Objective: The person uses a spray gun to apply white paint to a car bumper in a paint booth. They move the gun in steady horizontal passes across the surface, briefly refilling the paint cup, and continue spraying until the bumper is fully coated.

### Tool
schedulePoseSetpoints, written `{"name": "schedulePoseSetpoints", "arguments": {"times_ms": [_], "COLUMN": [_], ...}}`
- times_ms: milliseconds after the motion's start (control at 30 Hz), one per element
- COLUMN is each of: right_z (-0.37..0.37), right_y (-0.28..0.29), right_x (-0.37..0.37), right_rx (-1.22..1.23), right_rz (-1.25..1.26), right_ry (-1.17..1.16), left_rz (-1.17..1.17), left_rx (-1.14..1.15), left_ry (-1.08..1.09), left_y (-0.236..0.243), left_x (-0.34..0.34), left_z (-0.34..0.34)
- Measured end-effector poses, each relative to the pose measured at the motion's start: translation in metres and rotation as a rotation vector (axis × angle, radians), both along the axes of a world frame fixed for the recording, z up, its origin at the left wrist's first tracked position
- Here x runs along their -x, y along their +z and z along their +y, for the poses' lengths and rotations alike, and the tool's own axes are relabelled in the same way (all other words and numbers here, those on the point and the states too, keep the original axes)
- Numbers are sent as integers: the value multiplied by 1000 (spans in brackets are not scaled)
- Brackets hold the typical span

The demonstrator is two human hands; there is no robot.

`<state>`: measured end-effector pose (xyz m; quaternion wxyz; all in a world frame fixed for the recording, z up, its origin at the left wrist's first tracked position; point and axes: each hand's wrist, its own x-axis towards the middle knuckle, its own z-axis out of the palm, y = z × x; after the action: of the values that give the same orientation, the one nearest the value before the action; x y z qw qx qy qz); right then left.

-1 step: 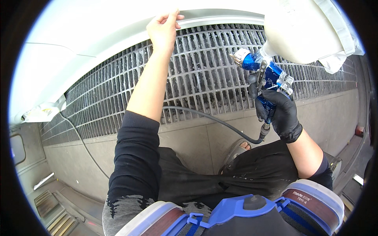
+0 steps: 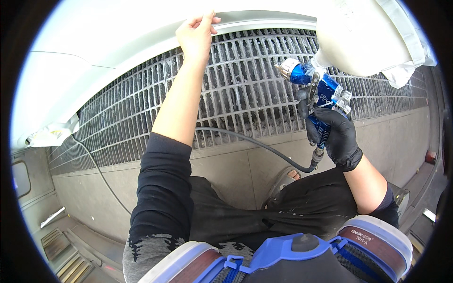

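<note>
My right hand (image 2: 337, 137), in a black glove, is wrapped round the grip of a blue spray gun (image 2: 325, 89). The gun's silver nozzle (image 2: 289, 69) points left, and a large whitish paint cup (image 2: 363, 40) sits on top of it. A dark air hose (image 2: 264, 152) joins the bottom of the grip. At the top, my bare left hand (image 2: 196, 35) is closed in a pinch beside the lower edge of a glossy white vehicle body panel (image 2: 118, 35). Whatever its fingertips hold, if anything, is too small to make out.
Below the panel runs a metal floor grating (image 2: 236, 80) with a crusted surface. Grey floor plates (image 2: 226, 162) lie under my feet. A thin cable (image 2: 96, 165) trails across the left side. Below my chin hangs a blue-strapped respirator (image 2: 302, 250) with two filters.
</note>
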<state>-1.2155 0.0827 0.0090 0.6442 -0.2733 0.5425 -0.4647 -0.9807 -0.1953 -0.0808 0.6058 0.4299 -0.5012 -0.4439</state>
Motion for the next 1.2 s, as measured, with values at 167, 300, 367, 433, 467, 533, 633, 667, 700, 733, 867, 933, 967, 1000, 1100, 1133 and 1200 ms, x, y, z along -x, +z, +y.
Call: {"name": "schedulePoseSetpoints", "arguments": {"times_ms": [167,300,367,433,467,533,633,667,700,733,867,933,967,1000,1100,1133,1200], "right_z": [1,0,0,-1,-1,-1,0,0,1,1,1,1,1,2,2,2,2], "right_y": [1,-1,-2,-1,-1,-1,-1,-1,-1,-2,-2,-2,-2,-3,-3,-3,-3], "right_x": [2,2,2,2,2,2,1,1,0,1,3,4,4,4,4,4,5], "right_rx": [2,-19,-2,2,-2,-4,-8,-19,-31,-22,0,8,11,23,-2,16,22], "right_rz": [28,31,16,13,19,23,26,30,19,34,35,37,36,27,68,51,44], "right_ry": [29,2,23,24,14,11,-3,-30,-45,-35,25,33,33,36,30,41,43], "left_rz": [-17,24,28,-7,5,10,-16,-15,-21,-27,-37,-23,-5,0,24,32,22], "left_rx": [-44,-52,-47,-47,-37,-57,-51,-40,-36,-31,-46,-82,-57,-66,-61,-51,-52], "left_ry": [13,22,27,34,27,34,38,32,30,28,24,27,23,28,26,20,10], "left_y": [4,6,6,6,6,7,7,7,7,7,7,7,8,8,8,8,8], "left_x": [2,3,3,3,3,3,3,3,2,2,0,1,2,2,4,4,1], "left_z": [0,1,2,2,2,2,1,1,0,0,0,0,-1,-1,-1,-1,0]}}
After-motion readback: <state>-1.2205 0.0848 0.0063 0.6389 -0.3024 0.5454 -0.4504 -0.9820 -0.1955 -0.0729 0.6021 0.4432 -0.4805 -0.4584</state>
